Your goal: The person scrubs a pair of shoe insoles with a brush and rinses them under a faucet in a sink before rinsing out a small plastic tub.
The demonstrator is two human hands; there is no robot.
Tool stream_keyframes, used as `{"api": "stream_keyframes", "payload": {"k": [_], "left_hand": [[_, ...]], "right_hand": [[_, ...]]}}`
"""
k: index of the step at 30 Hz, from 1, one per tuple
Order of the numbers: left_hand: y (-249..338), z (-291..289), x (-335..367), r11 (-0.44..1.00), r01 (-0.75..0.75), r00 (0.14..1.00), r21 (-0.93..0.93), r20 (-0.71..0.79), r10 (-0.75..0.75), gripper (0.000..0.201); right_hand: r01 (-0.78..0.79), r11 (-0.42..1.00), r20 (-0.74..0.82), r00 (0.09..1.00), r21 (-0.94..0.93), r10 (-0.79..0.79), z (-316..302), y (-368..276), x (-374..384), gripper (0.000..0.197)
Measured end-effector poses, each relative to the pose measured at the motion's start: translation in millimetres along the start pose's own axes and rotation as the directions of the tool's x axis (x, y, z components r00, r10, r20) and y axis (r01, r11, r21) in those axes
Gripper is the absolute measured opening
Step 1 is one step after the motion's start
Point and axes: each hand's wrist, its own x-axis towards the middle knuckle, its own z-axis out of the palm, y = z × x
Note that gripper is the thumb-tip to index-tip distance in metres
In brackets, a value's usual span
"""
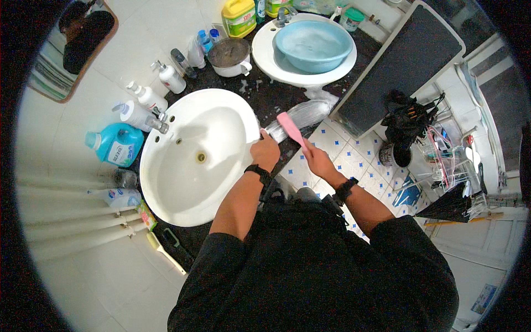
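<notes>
My right hand (319, 161) is closed round the handle of a pink brush (292, 128). The brush head lies over a long, wet, foam-covered whitish item (307, 114) on the dark counter between the two basins. Whether that item is cloth or something else, I cannot make out. My left hand (265, 151) is closed at its near end, by the rim of the white sink (166, 202). The fingertips of this hand are partly hidden.
A light blue basin (315, 66) with suds sits in the second sink (266, 58). Pump bottles (148, 99), a blue detergent jug (115, 145) and a lidded pot (229, 55) line the wall. A dark framed panel (401, 66) and hangers (442, 152) are at the right.
</notes>
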Motion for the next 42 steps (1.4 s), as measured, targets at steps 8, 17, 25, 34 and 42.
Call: {"api": "stream_keyframes", "payload": {"k": [8,17,25,34,42], "left_hand": [[-3.1,-11.7,-2.9,0.998,-0.064,0.995,0.002,-0.075,0.064,0.063],[-10.7,-14.0,-8.5,0.987,-0.100,0.993,-0.127,-0.070,0.091,0.061],[-0.5,-10.7,-7.7,0.997,-0.015,0.999,-0.079,-0.045,0.012,0.064],[-1.3,-22.5,-10.7,0.997,-0.029,1.000,-0.070,-0.011,0.028,0.064],[-7.0,-14.2,-7.4,0.997,-0.055,0.998,-0.060,-0.017,0.054,0.065]], "right_hand": [[-0.205,0.962,-0.290,0.946,-0.180,0.147,-65.1,81.7,40.0,0.037],[-0.018,0.983,-0.101,0.995,-0.180,-0.001,-28.7,39.9,23.3,0.033],[-0.072,0.922,-0.080,0.996,-0.380,0.045,-8.1,65.0,32.0,0.036],[-0.225,0.942,-0.279,0.948,-0.249,0.153,-72.8,63.3,44.9,0.035],[-0.005,0.974,0.060,0.998,-0.224,0.019,1.9,6.6,20.9,0.039]]}}
